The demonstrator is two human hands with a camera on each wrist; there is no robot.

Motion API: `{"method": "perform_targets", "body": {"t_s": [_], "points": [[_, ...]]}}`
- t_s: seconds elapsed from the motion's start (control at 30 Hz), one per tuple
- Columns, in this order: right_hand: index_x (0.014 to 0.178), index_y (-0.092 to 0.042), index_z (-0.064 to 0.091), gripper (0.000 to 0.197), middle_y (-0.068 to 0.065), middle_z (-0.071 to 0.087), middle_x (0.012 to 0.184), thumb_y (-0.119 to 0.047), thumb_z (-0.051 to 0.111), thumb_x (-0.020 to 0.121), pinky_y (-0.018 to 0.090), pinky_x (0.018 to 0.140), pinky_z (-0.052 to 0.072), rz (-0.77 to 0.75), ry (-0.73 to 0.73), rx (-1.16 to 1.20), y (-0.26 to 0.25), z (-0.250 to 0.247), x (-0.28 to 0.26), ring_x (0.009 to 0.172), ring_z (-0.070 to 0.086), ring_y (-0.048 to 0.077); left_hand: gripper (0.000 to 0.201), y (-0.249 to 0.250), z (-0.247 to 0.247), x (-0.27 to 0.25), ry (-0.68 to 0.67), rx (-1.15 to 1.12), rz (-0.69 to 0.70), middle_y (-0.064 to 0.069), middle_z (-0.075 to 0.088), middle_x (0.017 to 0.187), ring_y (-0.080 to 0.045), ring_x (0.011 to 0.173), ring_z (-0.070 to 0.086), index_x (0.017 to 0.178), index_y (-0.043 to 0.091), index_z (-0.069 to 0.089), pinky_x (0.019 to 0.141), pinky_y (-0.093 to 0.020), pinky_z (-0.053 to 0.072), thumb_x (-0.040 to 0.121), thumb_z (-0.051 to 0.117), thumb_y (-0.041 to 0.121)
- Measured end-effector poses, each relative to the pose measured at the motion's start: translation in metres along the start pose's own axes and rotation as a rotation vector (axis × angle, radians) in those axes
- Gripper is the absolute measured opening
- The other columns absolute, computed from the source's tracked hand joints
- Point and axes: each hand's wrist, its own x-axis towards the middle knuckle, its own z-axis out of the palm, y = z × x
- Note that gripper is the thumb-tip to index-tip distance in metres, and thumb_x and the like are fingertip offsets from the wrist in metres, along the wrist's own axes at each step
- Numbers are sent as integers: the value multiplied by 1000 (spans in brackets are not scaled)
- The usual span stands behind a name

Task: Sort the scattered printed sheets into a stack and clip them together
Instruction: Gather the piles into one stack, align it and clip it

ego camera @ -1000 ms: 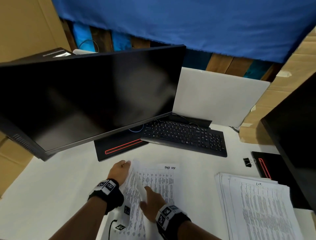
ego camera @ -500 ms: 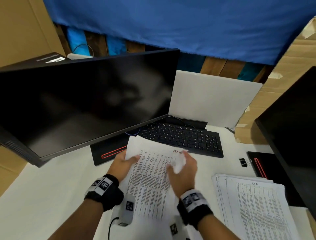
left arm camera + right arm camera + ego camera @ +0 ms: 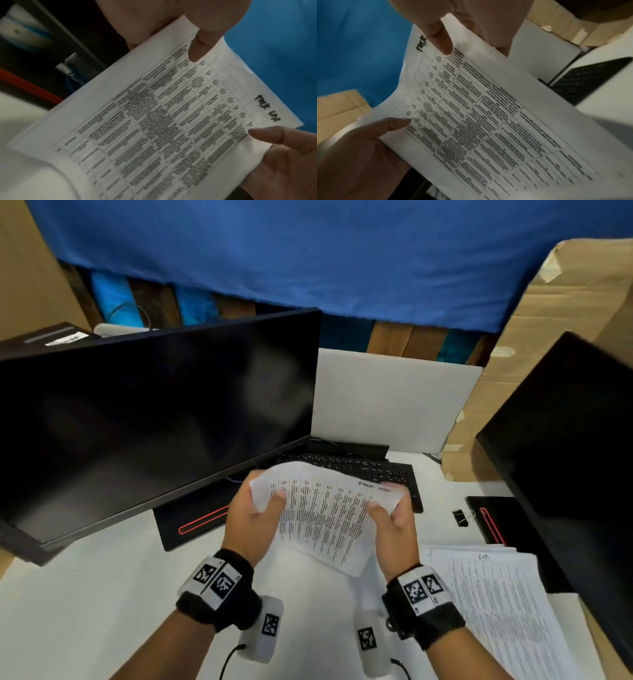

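Note:
Both my hands hold a small bundle of printed sheets (image 3: 325, 515) in the air, in front of the keyboard. My left hand (image 3: 260, 505) pinches its left edge, thumb on top. My right hand (image 3: 387, 508) pinches the right edge near the handwritten heading. In the left wrist view the thumb lies on the printed table of the sheets (image 3: 154, 128). The right wrist view shows the same sheets (image 3: 488, 121), with the thumb by the heading. A larger stack of printed sheets (image 3: 496, 604) lies on the white table at the right. A black binder clip (image 3: 460, 517) lies beyond that stack.
A big dark monitor (image 3: 154, 422) leans over the table on the left, and a second monitor (image 3: 565, 457) stands at the right. A black keyboard (image 3: 394, 474) lies just behind the held sheets. Behind that are a white board (image 3: 387, 402) and cardboard (image 3: 548, 337).
The sheets lay on the table under both hands; now they are lifted off it. My right hand has moved to the sheets' right edge, and both hands have gone up and forward.

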Motion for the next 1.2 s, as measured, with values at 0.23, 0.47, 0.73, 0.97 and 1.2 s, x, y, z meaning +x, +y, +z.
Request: {"method": "perform_targets", "body": {"t_s": [0.23,0.47,0.73,0.97,1.2], "points": [[97,-18,49,26,-2,59,91,7,43,92,10,68,44,122,3,-13,29,-5,-15,77,61,-5,26,-35,5,-12,83,-60,-164,5,69,108,-11,102,66,114,21,61,83,-26,52,94,53,5],[110,-21,60,19,-9,69,105,-12,50,96,16,85,45,153,69,-126,26,-41,-9,96,63,-3,26,-12,39,-6,2,-147,-177,9,70,108,-6,99,66,116,22,60,81,-24,50,96,49,9],[96,-21,59,15,-7,68,89,-11,48,94,22,67,46,362,237,-448,38,-171,-14,81,62,7,9,-28,136,-42,-444,206,-290,-13,61,81,-22,66,58,89,19,57,84,-42,53,95,52,15],[121,-7,52,31,18,65,112,-11,44,91,32,84,48,680,287,-785,99,-281,-24,96,61,34,26,-63,232,-93,-670,381,-439,-7,60,61,-22,50,58,63,17,45,54,-29,53,85,50,4],[134,-18,39,43,16,60,119,-20,44,91,44,98,37,775,264,-958,121,-308,-19,110,55,36,8,-99,269,-107,-618,527,-527,-11,66,84,-24,65,61,80,20,54,64,-34,59,83,51,12]]}}
